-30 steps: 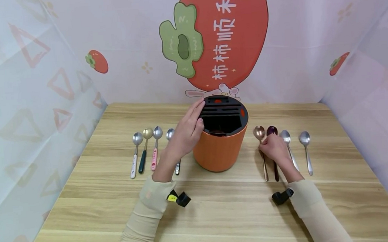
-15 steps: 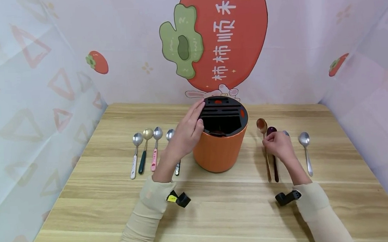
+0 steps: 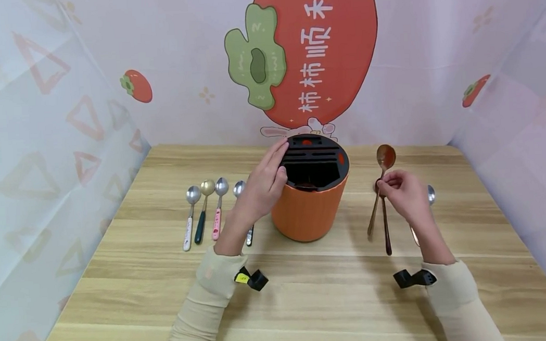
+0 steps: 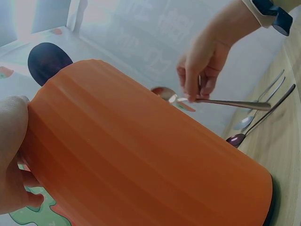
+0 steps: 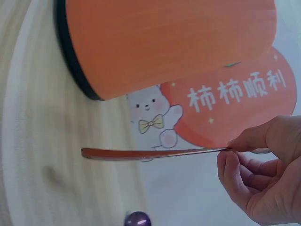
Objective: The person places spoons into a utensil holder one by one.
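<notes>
My right hand (image 3: 407, 194) pinches a copper-coloured spoon (image 3: 386, 157) by its handle, bowl up and tilted, above the table. In the right wrist view the copper handle (image 5: 150, 154) points away from the fingertips. Beneath it on the table lies a dark purple spoon (image 3: 387, 231), its upper part hidden by the hand. My left hand (image 3: 265, 185) rests with straight fingers on the rim and side of an orange utensil holder (image 3: 309, 215) with a black slotted top. A dark oval shape (image 4: 47, 63) juts beyond the holder's top in the left wrist view; what it is, I cannot tell.
Two silver spoons, one bowl showing (image 3: 431, 194), lie right of the purple spoon, partly covered by my right arm. Left of the holder several spoons lie in a row, among them one with a pink handle (image 3: 217, 225). Printed cloth walls (image 3: 417, 78) enclose the wooden table (image 3: 328, 302).
My right hand has lifted the copper spoon off the table and carried it up and slightly right, turning it tilted. The left hand and the holder have stayed put.
</notes>
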The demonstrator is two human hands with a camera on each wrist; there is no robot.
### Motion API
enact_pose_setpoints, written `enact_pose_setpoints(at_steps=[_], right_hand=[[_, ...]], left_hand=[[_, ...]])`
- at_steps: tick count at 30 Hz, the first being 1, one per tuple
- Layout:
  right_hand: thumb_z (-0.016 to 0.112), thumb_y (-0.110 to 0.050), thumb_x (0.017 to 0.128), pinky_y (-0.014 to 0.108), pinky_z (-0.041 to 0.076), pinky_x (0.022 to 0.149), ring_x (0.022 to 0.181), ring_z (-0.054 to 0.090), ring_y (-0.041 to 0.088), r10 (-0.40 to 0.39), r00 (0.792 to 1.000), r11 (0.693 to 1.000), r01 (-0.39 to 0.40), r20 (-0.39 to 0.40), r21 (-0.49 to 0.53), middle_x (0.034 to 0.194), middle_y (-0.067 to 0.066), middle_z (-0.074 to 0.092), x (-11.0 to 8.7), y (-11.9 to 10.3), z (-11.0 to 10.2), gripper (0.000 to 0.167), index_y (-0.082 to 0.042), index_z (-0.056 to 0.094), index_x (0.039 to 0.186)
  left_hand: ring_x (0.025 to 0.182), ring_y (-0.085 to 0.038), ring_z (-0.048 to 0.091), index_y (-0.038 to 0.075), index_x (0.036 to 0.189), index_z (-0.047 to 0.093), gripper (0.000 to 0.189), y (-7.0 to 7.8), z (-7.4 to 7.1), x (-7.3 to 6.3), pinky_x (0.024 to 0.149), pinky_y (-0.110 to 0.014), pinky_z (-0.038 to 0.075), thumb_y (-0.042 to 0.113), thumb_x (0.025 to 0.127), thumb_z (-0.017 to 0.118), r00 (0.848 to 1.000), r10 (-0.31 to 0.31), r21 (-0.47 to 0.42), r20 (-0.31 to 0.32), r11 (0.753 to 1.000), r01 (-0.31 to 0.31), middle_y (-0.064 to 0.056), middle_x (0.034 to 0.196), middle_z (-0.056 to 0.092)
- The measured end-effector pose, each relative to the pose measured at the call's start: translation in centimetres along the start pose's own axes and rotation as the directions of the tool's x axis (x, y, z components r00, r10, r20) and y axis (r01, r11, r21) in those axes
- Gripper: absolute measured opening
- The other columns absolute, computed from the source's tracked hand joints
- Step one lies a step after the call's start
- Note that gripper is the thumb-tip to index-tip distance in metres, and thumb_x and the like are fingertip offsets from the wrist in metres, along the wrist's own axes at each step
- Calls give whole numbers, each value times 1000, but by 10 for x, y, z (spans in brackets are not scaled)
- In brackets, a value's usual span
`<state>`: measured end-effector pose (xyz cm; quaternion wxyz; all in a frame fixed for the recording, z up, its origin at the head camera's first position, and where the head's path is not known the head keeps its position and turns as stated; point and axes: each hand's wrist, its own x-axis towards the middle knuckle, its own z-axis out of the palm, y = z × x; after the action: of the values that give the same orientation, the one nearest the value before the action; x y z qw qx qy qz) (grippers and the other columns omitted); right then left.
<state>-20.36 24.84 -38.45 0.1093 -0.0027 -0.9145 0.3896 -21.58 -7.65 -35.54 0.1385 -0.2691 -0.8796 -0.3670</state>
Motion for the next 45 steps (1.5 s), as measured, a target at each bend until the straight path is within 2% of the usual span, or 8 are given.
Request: enact_pose_setpoints(at_steps=[5, 10, 17, 24, 28, 35, 40, 45], right_hand=[[66, -7, 88, 6, 46, 59, 63, 55, -15, -48, 994, 993, 58, -100, 106, 73, -7, 66, -4, -16, -8, 16, 9, 66, 93], [67, 1, 87, 5, 49, 61, 63, 60, -14, -63, 979, 961, 112, -196, 251, 68, -29, 58, -8, -31, -15, 14, 13, 63, 94], [67, 8, 85, 10, 55, 66, 66, 67, -5, -117, 934, 902, 243, -338, 358, 75, -12, 69, -17, -53, -26, 5, 10, 64, 89], [70, 7, 83, 11, 55, 65, 66, 68, -1, -184, 884, 860, 356, -430, 365, 74, -16, 69, -21, -76, -38, 4, 7, 66, 84], [73, 6, 82, 10, 54, 64, 66, 68, 0, -215, 862, 848, 398, -460, 350, 74, -14, 69, -20, -87, -43, 6, 4, 67, 83], [73, 6, 82, 11, 53, 63, 66, 68, 3, -259, 832, 797, 471, -491, 378, 75, -10, 71, -19, -109, -48, 9, 12, 66, 84], [72, 3, 83, 12, 53, 64, 67, 68, 3, -276, 812, 792, 495, -514, 357, 76, -11, 71, -19, -126, -50, 13, 14, 66, 86], [71, 4, 83, 14, 54, 65, 66, 67, 6, -283, 798, 762, 524, -533, 380, 75, -8, 71, -17, -141, -50, 3, 5, 69, 84]], left_hand=[[148, -25, 35, 1, 153, 35, 61, 1, 0, 0, 121, -42, 32, 28, 99, 27, 1000, 4, -1, 2, 1000, -4, -10, 163, 30], [149, -24, 34, 1, 153, 34, 61, 1, -1, 0, 121, -41, 31, 28, 99, 27, 1000, -2, -2, 5, 1000, 3, -9, 163, 29], [149, -24, 33, 1, 153, 34, 60, 1, -1, 0, 122, -41, 30, 27, 99, 28, 1000, -3, -3, 5, 1000, 3, -9, 163, 29], [149, -24, 33, 2, 154, 34, 61, 1, -1, -1, 121, -42, 31, 28, 99, 27, 1000, -16, -11, 11, 1000, 17, -8, 164, 29], [149, -24, 33, 2, 154, 34, 61, 2, -2, -1, 122, -42, 30, 28, 99, 27, 1000, -18, -13, 11, 1000, 18, -8, 164, 29], [149, -24, 33, 3, 154, 33, 61, 2, -2, -1, 122, -41, 30, 28, 100, 27, 1000, -16, -9, 15, 1000, 16, -7, 164, 28], [149, -24, 33, 2, 154, 34, 61, 1, -2, 0, 122, -41, 30, 28, 99, 27, 1000, -13, -9, 15, 1000, 13, -8, 164, 28], [149, -24, 33, 1, 153, 34, 61, 0, -1, 0, 122, -41, 30, 28, 99, 27, 1000, -4, -8, 11, 1000, 4, -10, 163, 29]])
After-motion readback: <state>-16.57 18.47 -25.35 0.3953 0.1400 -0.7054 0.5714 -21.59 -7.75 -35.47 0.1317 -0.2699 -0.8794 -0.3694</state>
